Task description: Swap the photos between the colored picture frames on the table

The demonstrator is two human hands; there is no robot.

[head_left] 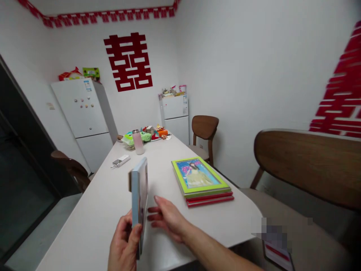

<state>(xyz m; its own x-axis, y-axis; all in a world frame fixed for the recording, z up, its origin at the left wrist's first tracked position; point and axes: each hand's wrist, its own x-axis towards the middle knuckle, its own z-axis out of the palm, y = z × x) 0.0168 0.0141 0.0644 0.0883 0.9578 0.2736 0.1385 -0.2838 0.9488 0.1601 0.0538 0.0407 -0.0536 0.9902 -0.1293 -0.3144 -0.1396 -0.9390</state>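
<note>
My left hand (125,239) grips a light blue picture frame (136,188) near its lower edge and holds it upright, nearly edge-on to me. The frame's picture side faces right, and a small brown piece juts from its back. Close to that picture side is my right hand (167,218), fingers apart and holding nothing; I cannot tell whether the fingertips touch the frame. To the right, a green picture frame (183,180) with a photo of a person in a pale dress lies flat on top of red frames (211,200) on the white table (93,214).
Farther along the table are a pink bottle (138,142), a small white device (121,161) and several colourful packages (129,140). Wooden chairs (205,126) stand along the right side, another chair (70,167) at the left. Two white fridges (81,109) stand at the back.
</note>
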